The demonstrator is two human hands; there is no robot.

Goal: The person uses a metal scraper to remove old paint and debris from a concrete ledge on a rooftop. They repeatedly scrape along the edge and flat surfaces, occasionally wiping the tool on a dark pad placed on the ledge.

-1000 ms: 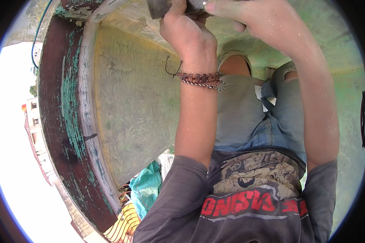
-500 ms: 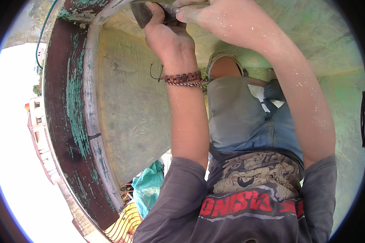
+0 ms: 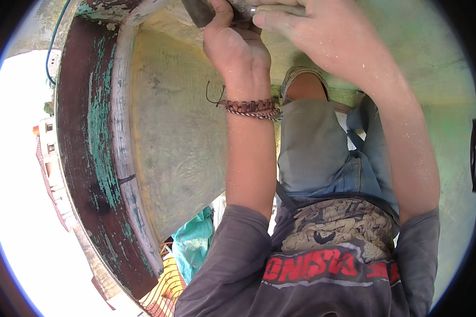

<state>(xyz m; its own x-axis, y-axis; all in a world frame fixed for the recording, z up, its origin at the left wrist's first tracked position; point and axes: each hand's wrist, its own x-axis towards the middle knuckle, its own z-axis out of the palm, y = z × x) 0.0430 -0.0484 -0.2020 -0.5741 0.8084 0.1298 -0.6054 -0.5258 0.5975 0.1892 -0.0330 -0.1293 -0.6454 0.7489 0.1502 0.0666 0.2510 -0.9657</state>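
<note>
Both of my hands are close together at the top of the view, against the pale green wall [image 3: 180, 105]. My left hand [image 3: 237, 50] is closed around a dark, flat, wide-edged scraper blade [image 3: 197, 11], its thumb pressed on the face. Its handle is hidden by the hand and the upper edge. My right hand [image 3: 322, 31], dusted with white specks, is closed beside it. From its fingers pokes a thin tool with a shiny metal tip [image 3: 253, 9], close to the left hand's grip; its kind is not clear.
To the left runs a dark wooden frame [image 3: 82, 132] with peeling turquoise paint, bright outdoors beyond it. A teal sack [image 3: 193, 240] and a yellow barred thing [image 3: 166, 280] lie below. My shoe [image 3: 304, 74] is near the wall base. A green cable [image 3: 53, 47] hangs upper left.
Both hands have shifted slightly right and up in the view, carrying the scraper blade partly toward the upper edge. The grips look the same.
</note>
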